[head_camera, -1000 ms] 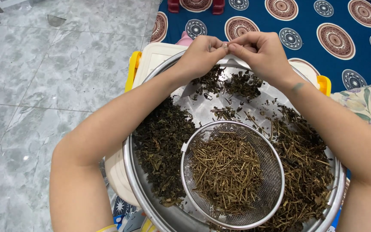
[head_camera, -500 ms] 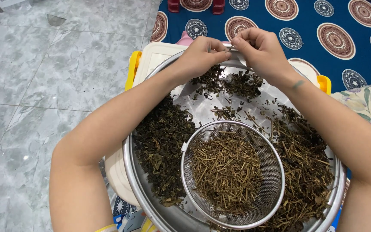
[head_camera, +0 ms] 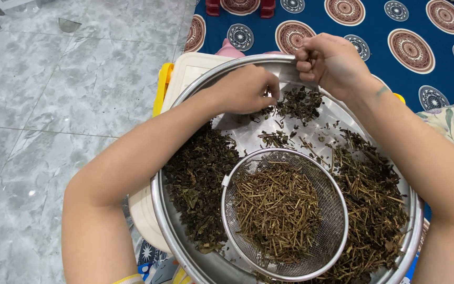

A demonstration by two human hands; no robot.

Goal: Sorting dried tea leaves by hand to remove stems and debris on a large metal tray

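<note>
Clearly both hands work at the far rim of the big steel basin (head_camera: 156, 210). The left hand (head_camera: 245, 89) is curled narrow, fingertips down among a small clump of dark dried leaves (head_camera: 298, 102). The right hand (head_camera: 332, 60) hovers just above the rim, fingers pinched together on what looks like a thin sprig, too small to make out.

A round mesh strainer (head_camera: 337, 210) sits inside the basin, full of pale brown stems (head_camera: 277, 208). A dark leaf pile (head_camera: 198, 179) lies to its left, and mixed stems and leaves (head_camera: 374, 205) lie to its right.

Risks, as I judge them: the basin rests on a cream plastic lid (head_camera: 195, 71) with a yellow clip (head_camera: 163, 87), and a forearm leaning on the rim could tip it and spill the piles together. Stripped bits dropped at the far edge could scatter onto the blue patterned mat (head_camera: 374, 26) or the grey tiled floor (head_camera: 53, 105). The strainer, loose on the metal, could slide if nudged.

A blue printed wrapper (head_camera: 148, 257) with white star shapes peeks from under the basin at the near left. No other labels or signs show.
</note>
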